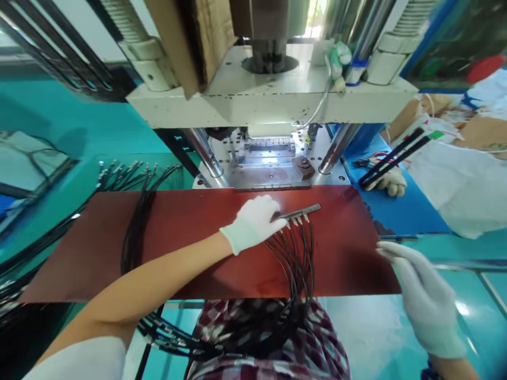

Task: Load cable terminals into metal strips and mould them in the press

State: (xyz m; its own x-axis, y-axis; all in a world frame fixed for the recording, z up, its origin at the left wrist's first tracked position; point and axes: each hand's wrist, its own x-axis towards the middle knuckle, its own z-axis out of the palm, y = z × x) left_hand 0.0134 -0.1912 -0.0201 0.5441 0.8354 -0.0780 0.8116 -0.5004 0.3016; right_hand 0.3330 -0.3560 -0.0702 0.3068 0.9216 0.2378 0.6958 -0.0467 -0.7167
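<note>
Centre frame, a white-gloved left hand [257,221] pinches a slim grey metal strip [304,212] between its fingers; silvery-tipped black cables [293,258] line it, outside the chipped cream press [277,108], on the smooth red-brown counter [222,274]. Far right, the white-gloved right hand's [428,301] fingers bunch narrowly; their grip is unclear.

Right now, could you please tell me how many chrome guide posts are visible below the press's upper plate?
2: the left guide post and the right guide post, flanking the lower die plate. Others may be hidden farther back.
</note>
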